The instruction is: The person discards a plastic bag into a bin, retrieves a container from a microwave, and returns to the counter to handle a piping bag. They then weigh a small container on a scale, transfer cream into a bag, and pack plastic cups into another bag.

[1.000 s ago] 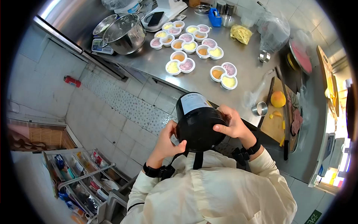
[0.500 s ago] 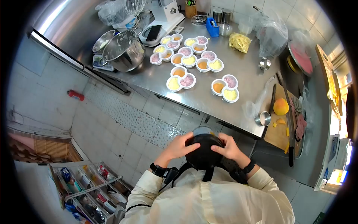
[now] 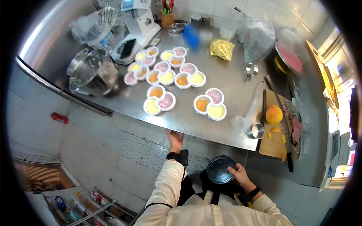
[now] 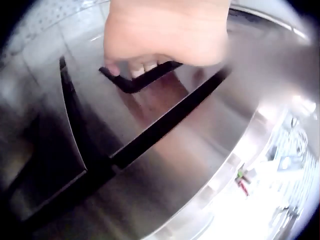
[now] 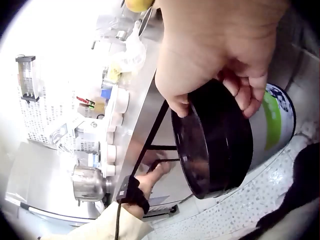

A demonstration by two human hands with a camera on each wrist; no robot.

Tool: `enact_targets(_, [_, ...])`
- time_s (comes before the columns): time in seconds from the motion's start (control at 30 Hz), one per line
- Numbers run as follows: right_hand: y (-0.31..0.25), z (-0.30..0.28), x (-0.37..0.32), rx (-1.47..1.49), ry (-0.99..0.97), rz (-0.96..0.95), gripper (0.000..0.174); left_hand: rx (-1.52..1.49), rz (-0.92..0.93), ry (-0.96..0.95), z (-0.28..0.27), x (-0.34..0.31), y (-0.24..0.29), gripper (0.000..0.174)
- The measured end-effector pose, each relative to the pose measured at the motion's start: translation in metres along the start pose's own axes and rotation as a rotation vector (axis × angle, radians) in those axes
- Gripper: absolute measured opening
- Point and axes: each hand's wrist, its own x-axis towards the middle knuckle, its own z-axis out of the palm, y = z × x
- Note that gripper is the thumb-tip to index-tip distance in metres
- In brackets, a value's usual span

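My right hand (image 3: pixel 243 177) grips a round container by its black lid (image 3: pixel 219 171), below the counter's front edge. In the right wrist view the hand's (image 5: pixel 215 45) thumb and fingers clasp the lid (image 5: pixel 222 142), and the container's body (image 5: pixel 274 122) shows white and green, lying tilted. Below the counter edge is my left hand (image 3: pixel 175 141), reaching to the steel front. The left wrist view has this hand (image 4: pixel 167 32) with its fingers hooked at a black-edged handle (image 4: pixel 132 88) in that front; the handle's far side is partly hidden.
On the steel counter (image 3: pixel 177 122) stand several clusters of filled white cups (image 3: pixel 152 106), a steel pot (image 3: pixel 100 77), a mixer (image 3: pixel 139 24) and a yellow bag (image 3: pixel 221 49). At right, a board (image 3: pixel 269 141) holds a fruit (image 3: pixel 274 114) and a long knife (image 3: pixel 289 150).
Both hands held the black-lidded container before. My left hand has let go and moved forward to the counter's front; my right hand keeps the container, now further right. The view has shifted.
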Motion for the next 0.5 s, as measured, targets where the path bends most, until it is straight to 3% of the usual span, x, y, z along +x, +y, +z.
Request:
enact_targets(0.07, [0.014, -0.021, 0.001, -0.074, 0.018, 0.036, 0.031, -0.253, 0.032, -0.090, -0.025, 0.018, -0.017, 0.057])
enact_targets(0.13, [0.015, -0.032, -0.001, -0.117, 0.080, 0.020, 0.031, -0.335, 0.086, -0.672, -0.068, 0.046, -0.025, 0.049])
enact_targets(0.2, [-0.017, -0.018, -0.012, -0.114, 0.070, 0.057, 0.038, -0.093, 0.148, 0.019, -0.052, -0.014, -0.014, 0.044])
enact_targets(0.23, [-0.009, -0.019, -0.003, -0.241, 0.132, 0.078, 0.038, -0.039, 0.197, 0.067, -0.061, -0.045, -0.008, 0.044])
enact_targets(0.27, [-0.011, -0.009, 0.000, -0.150, 0.093, -0.017, 0.035, 0.025, 0.230, 0.128, -0.086, -0.078, -0.003, 0.044])
enact_targets(0.33, [-0.009, 0.001, 0.021, -0.365, -0.021, 0.073, 0.035, 0.247, 0.137, 0.283, -0.157, -0.128, 0.022, 0.045])
enact_targets(0.4, [-0.007, 0.039, 0.038, -0.454, -0.094, 0.075, 0.036, 0.723, 0.128, 0.383, -0.307, -0.127, 0.012, 0.048])
enact_targets(0.5, [0.002, 0.108, 0.077, -0.501, -0.236, 0.093, 0.037, 1.297, 0.359, 0.760, -0.312, -0.231, 0.091, 0.043])
